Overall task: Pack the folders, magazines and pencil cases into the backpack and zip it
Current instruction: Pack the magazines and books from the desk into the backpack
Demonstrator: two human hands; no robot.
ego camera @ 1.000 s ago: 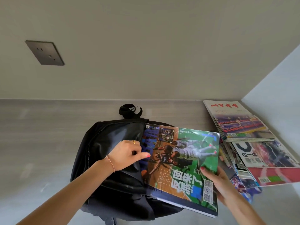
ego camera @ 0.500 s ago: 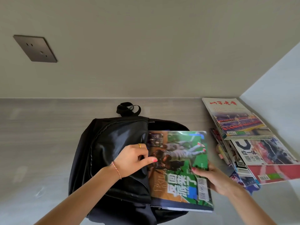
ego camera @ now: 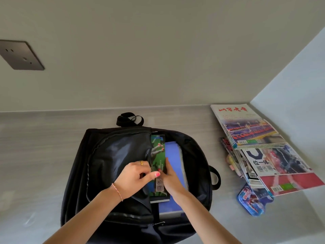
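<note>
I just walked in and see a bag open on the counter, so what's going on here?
A person is packing a black backpack lying on the counter. The left hand holds the front flap open while the right hand pushes a green magazine edge-first into the main compartment, beside a blue folder already inside. A stack of magazines and a blue pencil case wait on the right. The zipper is open.

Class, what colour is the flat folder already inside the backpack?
Blue-violet; the folder shows best in the head view, inside the black backpack.
</note>
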